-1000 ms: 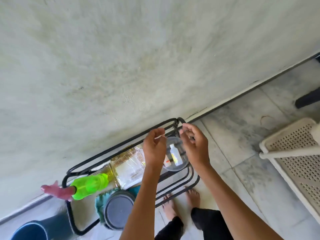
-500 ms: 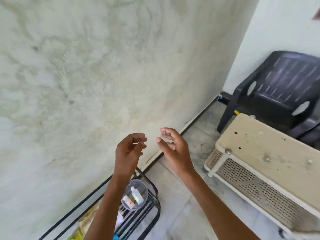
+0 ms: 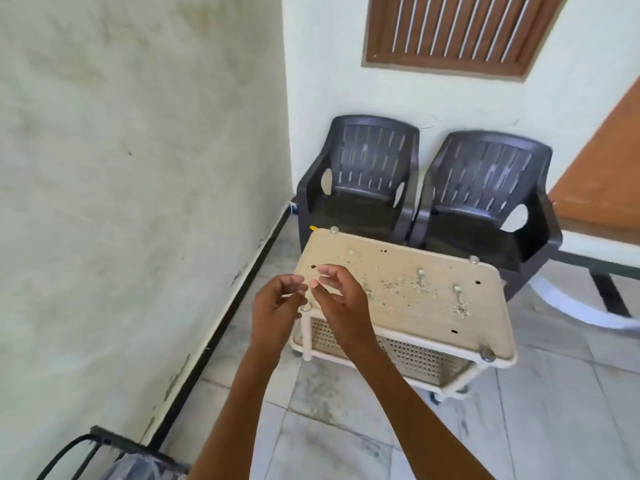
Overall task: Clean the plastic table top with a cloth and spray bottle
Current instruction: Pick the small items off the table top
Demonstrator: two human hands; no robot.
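A low cream plastic table (image 3: 408, 299) stands ahead on the tiled floor, its top speckled with crumbs and dirt. My left hand (image 3: 277, 306) and my right hand (image 3: 341, 303) hover side by side in the air in front of the table's near left corner. The fingers of both are loosely curled, with nothing in them. No cloth and no spray bottle appear in this view.
Two dark plastic chairs (image 3: 367, 178) (image 3: 485, 199) sit against the wall behind the table. A stained wall (image 3: 138, 202) runs along the left. A black wire rack (image 3: 86, 448) with a clear lid shows at the bottom left. A white curved object (image 3: 581, 306) lies right.
The view has swung up and right from the wire rack to the table and chairs. Both hands have lifted off the rack and now hang empty in front of the table.
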